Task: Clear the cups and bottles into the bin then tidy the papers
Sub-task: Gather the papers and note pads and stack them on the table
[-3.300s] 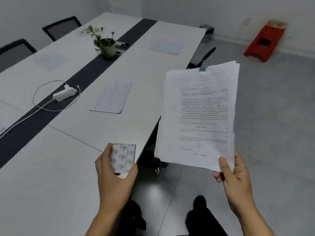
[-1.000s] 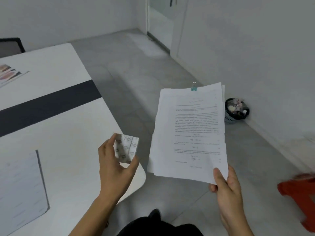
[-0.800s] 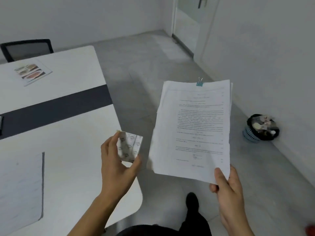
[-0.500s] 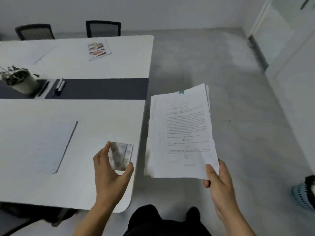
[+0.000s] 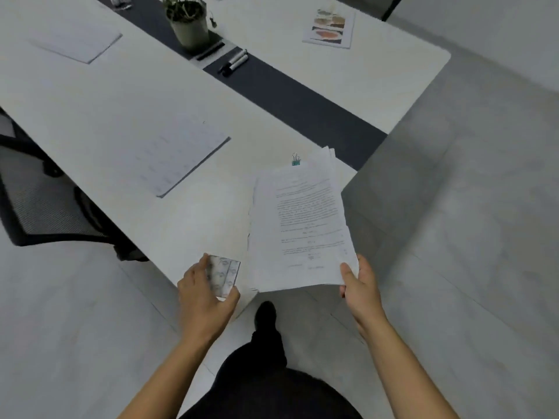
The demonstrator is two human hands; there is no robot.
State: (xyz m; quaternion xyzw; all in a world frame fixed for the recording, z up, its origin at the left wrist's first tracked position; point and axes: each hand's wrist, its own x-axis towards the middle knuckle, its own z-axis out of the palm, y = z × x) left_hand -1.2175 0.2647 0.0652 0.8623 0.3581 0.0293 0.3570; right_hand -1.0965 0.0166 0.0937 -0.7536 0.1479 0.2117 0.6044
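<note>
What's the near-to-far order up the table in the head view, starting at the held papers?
Paper stack in the right hand → loose sheet → markers → plant pot. Skipped: the small pack in the left hand, level with the stack, and the colour printout, level with the pot.

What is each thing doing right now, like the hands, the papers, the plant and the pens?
Left hand, pinching a small patterned packet.
Right hand, gripping the paper stack by its bottom corner, sheets fanned at top.
Clip, clamped on the stack's top edge.
Potted plant, upright on the table.
Markers, lying side by side on the dark strip.
Loose sheet, flat on the table.
Colour leaflet, flat on the table.
</note>
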